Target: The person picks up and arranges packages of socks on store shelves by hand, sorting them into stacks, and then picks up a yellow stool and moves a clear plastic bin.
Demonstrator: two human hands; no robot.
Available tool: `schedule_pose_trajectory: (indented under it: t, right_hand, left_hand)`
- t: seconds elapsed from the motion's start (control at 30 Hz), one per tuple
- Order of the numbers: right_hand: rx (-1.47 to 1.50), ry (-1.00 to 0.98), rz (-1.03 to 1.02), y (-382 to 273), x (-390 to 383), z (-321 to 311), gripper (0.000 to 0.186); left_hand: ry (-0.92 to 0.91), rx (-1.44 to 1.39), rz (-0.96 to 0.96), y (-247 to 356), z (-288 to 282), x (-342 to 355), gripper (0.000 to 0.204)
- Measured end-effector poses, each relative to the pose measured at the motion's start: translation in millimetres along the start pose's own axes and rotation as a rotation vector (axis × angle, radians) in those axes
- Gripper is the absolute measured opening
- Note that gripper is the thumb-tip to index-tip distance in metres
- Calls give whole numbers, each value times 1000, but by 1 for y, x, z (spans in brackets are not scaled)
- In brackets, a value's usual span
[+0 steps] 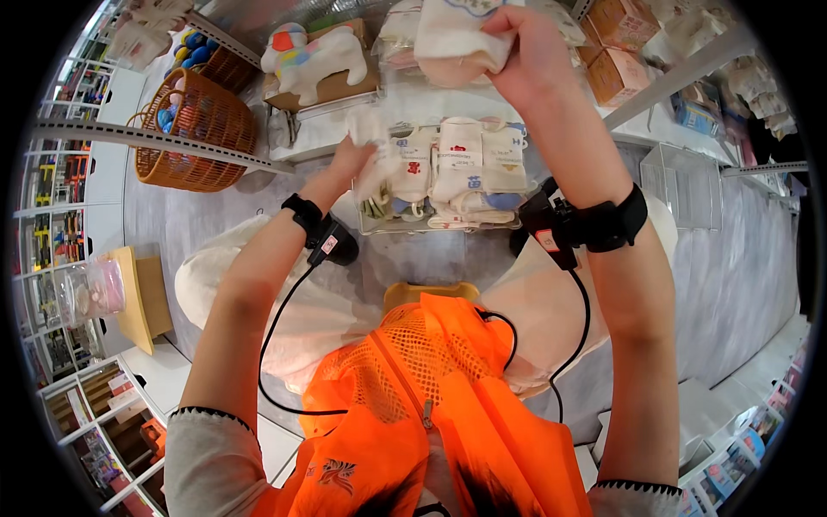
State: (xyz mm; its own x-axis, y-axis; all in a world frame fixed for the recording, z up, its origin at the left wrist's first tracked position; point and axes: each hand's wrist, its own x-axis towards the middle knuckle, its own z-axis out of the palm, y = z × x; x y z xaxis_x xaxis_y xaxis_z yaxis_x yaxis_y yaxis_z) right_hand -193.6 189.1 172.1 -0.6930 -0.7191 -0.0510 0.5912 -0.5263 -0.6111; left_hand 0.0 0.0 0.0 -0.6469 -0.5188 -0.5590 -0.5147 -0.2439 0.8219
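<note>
My right hand (538, 52) is raised at the back, its fingers pinching a folded white cloth item (461, 39) with a blue pattern. At the left my left hand (351, 159) is closed on a small white cloth item (370, 129), blurred by motion. That hand is beside a clear tray (413, 229) between my knees. Inside the tray, rows of folded white socks (461, 159) carry paper bands and red or blue motifs.
A wicker basket (194, 129) with coloured balls stands at the left. Behind the tray, a white shelf (332, 133) bears a plush toy (319, 65). Metal shelf posts (680, 77) flank the space. A clear box (685, 185) is on the right, and cardboard (142, 297) leans at left.
</note>
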Motion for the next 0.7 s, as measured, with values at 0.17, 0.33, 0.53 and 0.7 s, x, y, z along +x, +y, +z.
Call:
schedule_pose_trajectory:
  t: [0.17, 0.33, 0.53, 0.7]
  right_hand:
    - [71, 88, -2, -10, -8, 4, 16]
    - [79, 63, 52, -22, -14, -5, 19]
    - [78, 64, 50, -33, -17, 5, 23]
    - [120, 53, 69, -31, -15, 8, 20]
  left_hand:
    - [85, 903, 2, -61, -28, 52, 62]
    - [119, 1031, 22, -70, 14, 63, 74]
    - [191, 923, 50, -129, 14, 97, 85]
    - [228, 663, -144, -144, 3, 106, 75]
